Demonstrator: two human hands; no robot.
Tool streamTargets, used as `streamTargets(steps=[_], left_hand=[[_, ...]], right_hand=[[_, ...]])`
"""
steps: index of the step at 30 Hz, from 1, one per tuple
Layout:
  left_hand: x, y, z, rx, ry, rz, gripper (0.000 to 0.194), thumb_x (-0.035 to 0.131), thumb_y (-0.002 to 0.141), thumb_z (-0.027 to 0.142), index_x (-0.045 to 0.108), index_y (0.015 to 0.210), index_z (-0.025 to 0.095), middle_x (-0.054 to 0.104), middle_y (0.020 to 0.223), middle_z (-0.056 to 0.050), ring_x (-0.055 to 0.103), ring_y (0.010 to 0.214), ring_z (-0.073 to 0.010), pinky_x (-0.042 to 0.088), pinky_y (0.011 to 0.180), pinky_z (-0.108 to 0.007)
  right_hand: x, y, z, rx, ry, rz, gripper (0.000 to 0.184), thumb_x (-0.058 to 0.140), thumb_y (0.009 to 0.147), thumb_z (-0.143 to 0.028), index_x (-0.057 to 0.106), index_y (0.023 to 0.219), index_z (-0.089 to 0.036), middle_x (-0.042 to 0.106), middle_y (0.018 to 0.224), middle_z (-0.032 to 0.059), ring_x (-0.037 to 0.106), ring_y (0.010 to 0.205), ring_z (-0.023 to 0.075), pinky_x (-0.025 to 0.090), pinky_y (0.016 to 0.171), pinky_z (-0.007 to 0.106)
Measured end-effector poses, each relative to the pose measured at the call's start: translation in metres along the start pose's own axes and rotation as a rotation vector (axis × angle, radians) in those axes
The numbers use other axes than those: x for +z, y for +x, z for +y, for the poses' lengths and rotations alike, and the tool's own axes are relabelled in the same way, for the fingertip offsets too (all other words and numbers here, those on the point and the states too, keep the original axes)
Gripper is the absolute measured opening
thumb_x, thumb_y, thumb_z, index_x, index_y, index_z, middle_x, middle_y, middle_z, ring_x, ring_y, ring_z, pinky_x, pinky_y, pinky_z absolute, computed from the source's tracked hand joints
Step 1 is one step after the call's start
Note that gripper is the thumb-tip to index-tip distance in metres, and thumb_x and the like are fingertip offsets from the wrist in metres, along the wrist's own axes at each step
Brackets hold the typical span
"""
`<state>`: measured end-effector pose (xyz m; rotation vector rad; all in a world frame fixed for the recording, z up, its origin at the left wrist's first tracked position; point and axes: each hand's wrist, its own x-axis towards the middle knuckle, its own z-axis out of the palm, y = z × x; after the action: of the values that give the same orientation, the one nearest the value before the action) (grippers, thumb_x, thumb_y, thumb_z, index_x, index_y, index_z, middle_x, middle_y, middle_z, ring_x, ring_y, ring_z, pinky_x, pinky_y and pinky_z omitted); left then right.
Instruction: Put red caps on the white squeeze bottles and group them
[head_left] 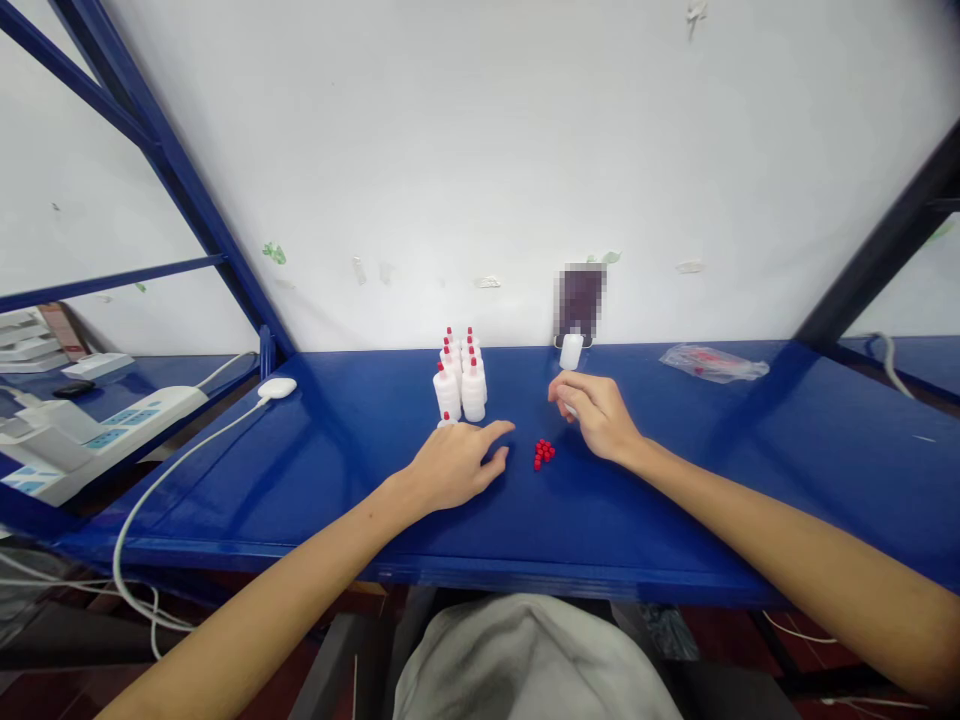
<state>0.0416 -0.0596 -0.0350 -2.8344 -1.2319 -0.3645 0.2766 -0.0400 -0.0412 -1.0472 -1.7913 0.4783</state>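
- Several white bottles point(473, 395) stood toward tabletop's point(360, 420) back edge.
- Left hand point(456, 467) had thumb and forefinger apart near red caps point(545, 451).
- Right hand point(602, 412) was clamped on white object point(571, 410).

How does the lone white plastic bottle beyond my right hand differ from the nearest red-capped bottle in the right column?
The right-column white plastic bottle wears a red cap; the lone white plastic bottle shows none. The lone bottle sits apart; the right-column bottle stands grouped. Both are white.
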Motion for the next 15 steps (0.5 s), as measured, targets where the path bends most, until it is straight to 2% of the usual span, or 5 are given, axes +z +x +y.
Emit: streamTargets(steps=[3,6,8,11,15], left_hand=[[-0.006,0.008,0.006,0.139,-0.153,-0.005,0.029,0.049,0.093,0.027,0.061,0.118,0.021,0.066,0.078,-0.002,0.061,0.068,-0.015,0.042,0.063,-0.025],[-0.013,0.02,0.012,0.186,-0.215,-0.095,0.013,0.058,0.087,0.031,0.062,0.089,0.019,0.061,0.066,0.001,0.055,0.058,-0.013,0.036,0.057,-0.024],[-0.014,0.027,0.015,0.166,-0.226,-0.149,0.029,0.06,0.086,0.046,0.058,0.077,0.018,0.057,0.062,0.001,0.051,0.054,-0.013,0.033,0.053,-0.025],[-0.008,0.03,0.017,0.133,-0.178,-0.134,0.04,0.057,0.086,0.057,0.055,0.073,0.018,0.054,0.06,0.0,0.05,0.052,-0.0142,0.029,0.051,-0.027],[0.002,0.026,0.013,0.179,-0.209,-0.08,0.024,0.054,0.09,0.036,0.053,0.074,0.019,0.053,0.059,0.002,0.048,0.052,-0.012,0.029,0.053,-0.025]], right_hand=[[-0.001,0.0,0.001,0.009,0.016,-0.019,0.029,0.039,0.092,-0.03,0.059,0.073,-0.019,0.052,0.057,-0.0017,0.049,0.053,0.0141,0.039,0.057,0.028],[-0.001,0.0,0.002,0.012,-0.003,-0.047,0.031,0.038,0.093,-0.029,0.059,0.074,-0.019,0.052,0.058,-0.0015,0.049,0.054,0.014,0.039,0.057,0.028],[-0.001,0.0,0.002,-0.002,-0.024,-0.067,0.032,0.037,0.095,-0.031,0.059,0.075,-0.019,0.052,0.06,-0.0014,0.05,0.056,0.014,0.04,0.059,0.028],[-0.001,0.001,0.001,-0.017,-0.05,-0.084,0.034,0.036,0.097,-0.034,0.06,0.079,-0.019,0.053,0.063,-0.0009,0.052,0.06,0.0144,0.04,0.061,0.028],[0.0,0.001,0.0,-0.025,-0.056,-0.11,0.035,0.034,0.099,-0.037,0.06,0.083,-0.019,0.054,0.066,-0.0007,0.052,0.062,0.0145,0.04,0.062,0.028]])
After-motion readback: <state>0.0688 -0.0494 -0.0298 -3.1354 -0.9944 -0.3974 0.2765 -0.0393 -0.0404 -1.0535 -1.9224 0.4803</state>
